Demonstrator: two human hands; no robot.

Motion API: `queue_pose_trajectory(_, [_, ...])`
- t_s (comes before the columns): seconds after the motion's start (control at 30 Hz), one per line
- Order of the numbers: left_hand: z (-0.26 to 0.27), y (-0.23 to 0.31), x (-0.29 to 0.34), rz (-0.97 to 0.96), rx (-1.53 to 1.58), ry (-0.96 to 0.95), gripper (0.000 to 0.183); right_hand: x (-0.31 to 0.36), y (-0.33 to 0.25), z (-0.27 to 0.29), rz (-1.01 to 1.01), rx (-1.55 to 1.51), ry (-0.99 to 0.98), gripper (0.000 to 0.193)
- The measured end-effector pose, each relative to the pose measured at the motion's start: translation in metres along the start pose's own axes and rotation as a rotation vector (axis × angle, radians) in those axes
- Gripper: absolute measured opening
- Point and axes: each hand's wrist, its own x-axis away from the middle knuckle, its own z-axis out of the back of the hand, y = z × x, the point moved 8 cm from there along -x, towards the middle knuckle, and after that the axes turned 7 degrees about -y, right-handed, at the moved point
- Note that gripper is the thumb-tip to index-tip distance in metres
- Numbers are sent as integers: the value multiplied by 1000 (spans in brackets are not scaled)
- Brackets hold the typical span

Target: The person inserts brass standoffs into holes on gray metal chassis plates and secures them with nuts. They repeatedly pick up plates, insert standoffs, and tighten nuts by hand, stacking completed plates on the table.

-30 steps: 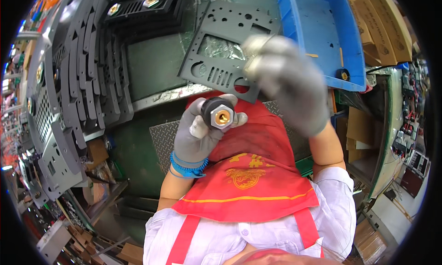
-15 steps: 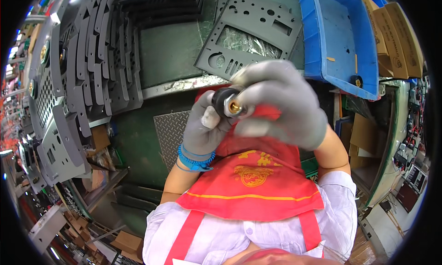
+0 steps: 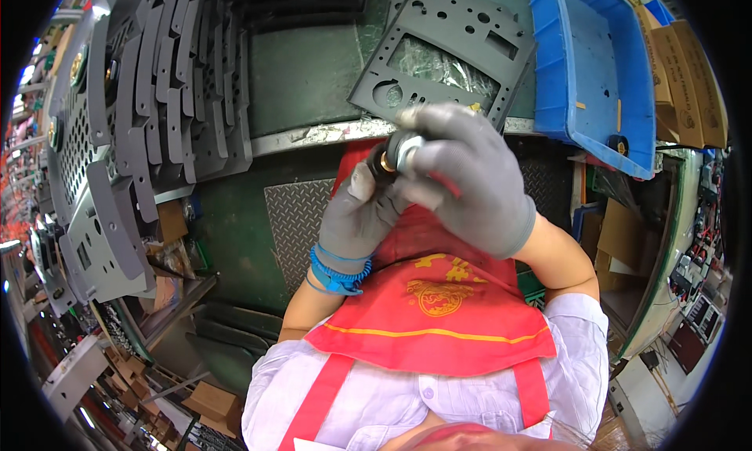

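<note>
I'm gripping black fitting (image 3: 377, 162) (left fingers (image 3: 361, 182)), silver nut (image 3: 408, 149) (right fingers (image 3: 432, 159)) by near edge of table (image 3: 294, 83); probably stiff, best held by rim.

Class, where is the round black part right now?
In the head view, the round black part is just above centre, held in the left hand, beside the silver nut at the right hand.
</note>
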Motion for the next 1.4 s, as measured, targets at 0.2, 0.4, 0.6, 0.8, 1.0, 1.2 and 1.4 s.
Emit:
queue_pose_trajectory(0.2, [52,-17,-4,9,25,-74,46,-15,61,-6,-417,265,-46,22])
queue_pose_trajectory(0.4, [50,-20,-13,13,52,-29,42,-12,65,-24,-435,213,-249,21])
queue_pose_trajectory(0.6, [44,-27,-12,116,174,-234,54,-7,61,-16,-113,-73,-377,24])
queue_pose_trajectory(0.8, [42,-35,-20,139,67,-201,66,-4,71,-21,-241,-154,-452,26])
queue_pose_trajectory(1.0, [41,-26,-18,187,-1,-199,71,-6,74,-19,-259,-204,-461,25])
queue_pose_trajectory(1.2, [15,-2,-10,-6,-258,-133,82,-9,71,-12,-279,-466,-378,24])
queue_pose_trajectory(1.4, [-1,9,-12,-58,-393,49,65,-20,35,-7,61,-95,-381,30])
